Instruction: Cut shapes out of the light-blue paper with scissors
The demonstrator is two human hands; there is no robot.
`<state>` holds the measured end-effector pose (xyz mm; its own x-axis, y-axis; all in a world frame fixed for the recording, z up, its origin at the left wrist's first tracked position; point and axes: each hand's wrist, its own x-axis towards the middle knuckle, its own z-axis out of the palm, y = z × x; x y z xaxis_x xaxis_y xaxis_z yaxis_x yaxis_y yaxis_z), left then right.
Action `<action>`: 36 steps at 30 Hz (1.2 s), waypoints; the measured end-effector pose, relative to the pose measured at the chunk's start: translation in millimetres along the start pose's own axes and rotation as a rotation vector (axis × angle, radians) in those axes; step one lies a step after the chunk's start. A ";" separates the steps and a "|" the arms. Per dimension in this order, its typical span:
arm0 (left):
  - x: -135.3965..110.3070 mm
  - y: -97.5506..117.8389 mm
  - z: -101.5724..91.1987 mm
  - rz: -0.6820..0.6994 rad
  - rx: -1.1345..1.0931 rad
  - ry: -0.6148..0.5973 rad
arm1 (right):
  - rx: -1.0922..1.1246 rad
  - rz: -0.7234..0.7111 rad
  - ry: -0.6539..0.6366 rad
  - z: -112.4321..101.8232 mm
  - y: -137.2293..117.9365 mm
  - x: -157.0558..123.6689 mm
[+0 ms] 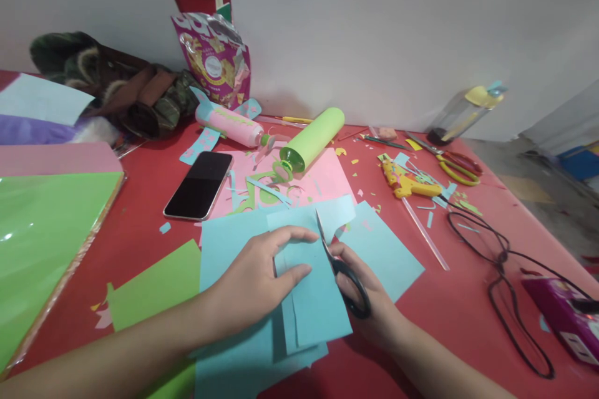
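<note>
My left hand [259, 262] steadies a folded sheet of light blue paper [316, 305], its thumb and index finger lying on top. The other fingers are mostly hidden. In my right hand [377, 305] is a pair of black-handled scissors [337, 267], with my fingers through the handle. Its blades reach into the upper part of the folded paper, and a piece on the right of the blades curls up. Beneath lies a larger light blue sheet [234, 349], and to the right another blue sheet [390, 255].
Behind the paper are a smartphone [199, 187], a green-wrapped bottle [316, 137] and a pink bottle rocket [231, 124]. On the right lie a yellow glue gun [407, 184], its black cord [503, 255] and a purple box [564, 318]. Paper scraps litter the red table [150, 243].
</note>
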<state>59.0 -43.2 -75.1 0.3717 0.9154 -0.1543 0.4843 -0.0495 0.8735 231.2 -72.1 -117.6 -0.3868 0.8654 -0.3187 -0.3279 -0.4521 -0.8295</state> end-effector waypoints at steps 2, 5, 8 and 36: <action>-0.1 0.0 -1.0 -0.003 0.004 -0.022 | 0.021 0.001 -0.007 -0.7 0.6 0.5; 0.2 -0.3 -2.3 -0.004 0.004 -0.046 | 0.040 -0.002 -0.012 -1.4 1.3 0.7; 1.1 -0.3 -3.1 0.005 0.000 -0.053 | 0.026 -0.003 -0.002 -1.0 1.0 -0.1; 4.4 2.2 -14.3 0.052 0.091 -0.148 | 0.030 -0.065 -0.102 -1.2 -0.1 -0.2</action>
<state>50.3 -33.7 -67.3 0.5077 0.8421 -0.1818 0.5281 -0.1375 0.8380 232.4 -71.9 -118.1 -0.4489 0.8674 -0.2147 -0.3808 -0.4030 -0.8322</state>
